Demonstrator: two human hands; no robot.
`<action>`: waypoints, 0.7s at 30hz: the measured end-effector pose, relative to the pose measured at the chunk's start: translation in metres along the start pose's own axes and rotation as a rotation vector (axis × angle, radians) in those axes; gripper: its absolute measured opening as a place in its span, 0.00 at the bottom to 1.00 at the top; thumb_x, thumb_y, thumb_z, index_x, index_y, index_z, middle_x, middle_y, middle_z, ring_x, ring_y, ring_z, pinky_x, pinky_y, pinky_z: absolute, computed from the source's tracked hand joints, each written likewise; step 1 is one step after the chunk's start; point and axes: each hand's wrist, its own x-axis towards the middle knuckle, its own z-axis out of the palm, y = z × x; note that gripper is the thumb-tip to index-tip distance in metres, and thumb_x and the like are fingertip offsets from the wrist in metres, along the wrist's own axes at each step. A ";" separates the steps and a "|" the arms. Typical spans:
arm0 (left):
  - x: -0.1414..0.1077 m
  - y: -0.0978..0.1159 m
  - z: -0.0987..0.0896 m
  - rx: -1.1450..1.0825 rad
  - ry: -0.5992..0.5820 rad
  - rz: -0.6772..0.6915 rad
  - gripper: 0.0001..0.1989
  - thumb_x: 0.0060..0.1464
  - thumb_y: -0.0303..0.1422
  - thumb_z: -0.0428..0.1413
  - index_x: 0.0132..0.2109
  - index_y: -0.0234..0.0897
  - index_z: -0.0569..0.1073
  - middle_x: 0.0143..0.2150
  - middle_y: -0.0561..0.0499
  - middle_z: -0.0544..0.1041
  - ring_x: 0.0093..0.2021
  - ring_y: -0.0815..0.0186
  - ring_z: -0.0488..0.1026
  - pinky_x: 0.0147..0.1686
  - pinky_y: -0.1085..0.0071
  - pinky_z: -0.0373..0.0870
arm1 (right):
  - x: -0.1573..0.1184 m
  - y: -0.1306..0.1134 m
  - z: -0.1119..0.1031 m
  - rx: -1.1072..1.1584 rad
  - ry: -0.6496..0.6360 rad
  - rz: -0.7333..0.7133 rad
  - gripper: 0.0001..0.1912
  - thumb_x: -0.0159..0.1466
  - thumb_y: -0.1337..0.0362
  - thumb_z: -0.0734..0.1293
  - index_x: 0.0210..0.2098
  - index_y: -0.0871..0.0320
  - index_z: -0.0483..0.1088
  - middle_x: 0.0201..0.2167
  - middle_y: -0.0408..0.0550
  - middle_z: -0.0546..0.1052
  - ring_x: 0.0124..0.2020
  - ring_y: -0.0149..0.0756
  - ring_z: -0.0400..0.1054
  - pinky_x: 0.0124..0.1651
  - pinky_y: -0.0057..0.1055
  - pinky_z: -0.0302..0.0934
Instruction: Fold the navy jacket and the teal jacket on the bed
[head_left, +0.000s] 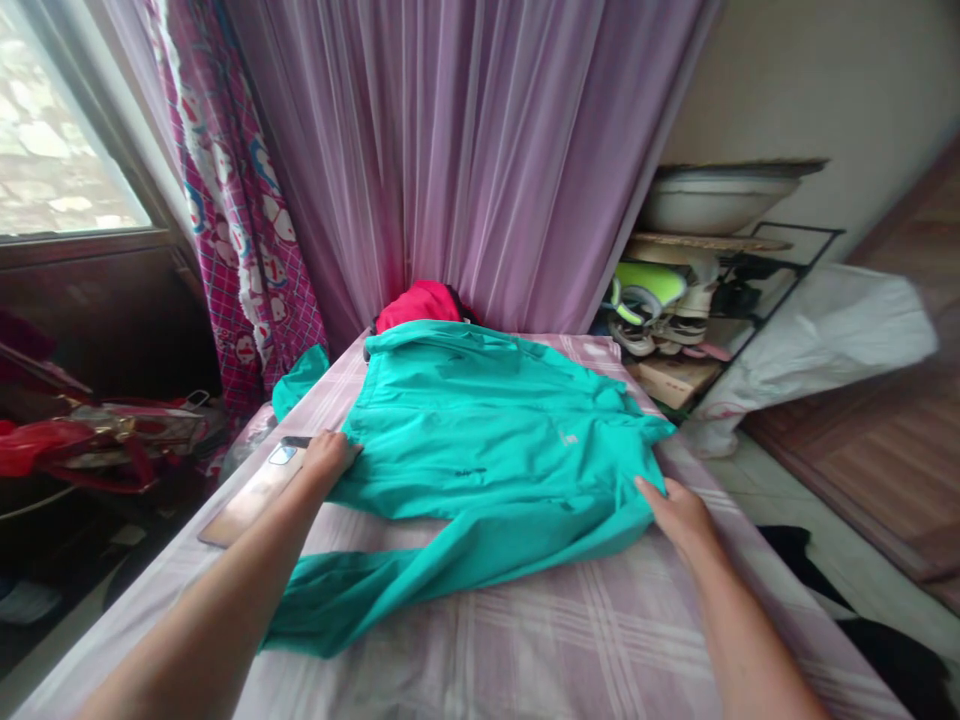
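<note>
A teal jacket [495, 430] lies spread sideways across the bed, with a small pale logo and a dark mark on its chest side. My left hand [334, 455] is closed on the jacket's hem at the left. At the right, my right hand [679, 510] pinches the cloth near the shoulder, thumb on top. One long sleeve stretches across the near side toward the lower left, its end partly behind my left forearm. The other sleeve's teal end hangs at the far left edge of the bed.
A phone [255, 495] lies beside my left forearm on the checked bed sheet [585, 610]. Behind the jacket is a red cloth item [420, 303] against a purple curtain [465, 150]. A shoe rack [735, 340] with a basin [716, 200] and a white bag [840, 330] stand at the right.
</note>
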 end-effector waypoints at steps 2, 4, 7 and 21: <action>0.000 -0.003 -0.004 0.026 -0.007 0.000 0.21 0.60 0.40 0.46 0.48 0.32 0.77 0.51 0.32 0.78 0.54 0.47 0.75 0.50 0.58 0.70 | -0.005 -0.002 -0.009 -0.023 0.026 0.003 0.23 0.59 0.49 0.61 0.37 0.59 0.79 0.32 0.57 0.82 0.37 0.51 0.76 0.35 0.36 0.66; -0.001 -0.011 -0.010 0.057 -0.010 -0.012 0.21 0.62 0.37 0.42 0.51 0.33 0.75 0.52 0.33 0.78 0.53 0.48 0.76 0.49 0.58 0.71 | -0.010 0.001 -0.019 -0.042 0.058 -0.013 0.23 0.59 0.48 0.61 0.38 0.58 0.79 0.32 0.56 0.82 0.37 0.51 0.76 0.35 0.35 0.66; -0.001 -0.025 -0.021 0.103 -0.019 -0.039 0.22 0.63 0.36 0.40 0.51 0.29 0.74 0.52 0.30 0.78 0.53 0.45 0.76 0.47 0.57 0.71 | -0.021 0.012 -0.027 -0.042 0.006 -0.053 0.24 0.60 0.46 0.61 0.39 0.56 0.78 0.31 0.54 0.82 0.37 0.51 0.76 0.36 0.35 0.66; -0.018 0.045 -0.007 0.058 0.193 0.194 0.31 0.65 0.45 0.43 0.68 0.32 0.61 0.70 0.33 0.60 0.68 0.44 0.60 0.63 0.48 0.58 | -0.028 -0.079 -0.014 -0.222 0.274 -0.469 0.31 0.68 0.52 0.56 0.63 0.64 0.65 0.64 0.65 0.66 0.64 0.54 0.59 0.63 0.48 0.55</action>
